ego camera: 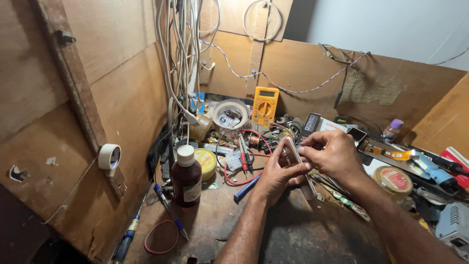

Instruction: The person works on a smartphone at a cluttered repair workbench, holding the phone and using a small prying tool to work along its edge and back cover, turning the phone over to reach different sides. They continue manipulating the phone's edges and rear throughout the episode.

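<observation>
My left hand [276, 175] grips a thin, flat grey device [299, 164], seen edge-on, over the middle of the cluttered workbench. My right hand [333, 155] pinches the upper part of the same device from the right, fingertips at its top edge. Both hands touch each other around it. Just left of them lie red and black multimeter probes [244, 157] with a red lead, and a blue-handled tool [246, 188] pokes out from under my left wrist.
A brown bottle [186, 177] with a white cap stands at left beside a yellow tin [207, 161]. A yellow multimeter [265, 104] leans on the back wall. A tape roll [110, 156] hangs left. Screwdrivers, a blue glue gun [432, 168] and a round tin [394, 179] crowd the right.
</observation>
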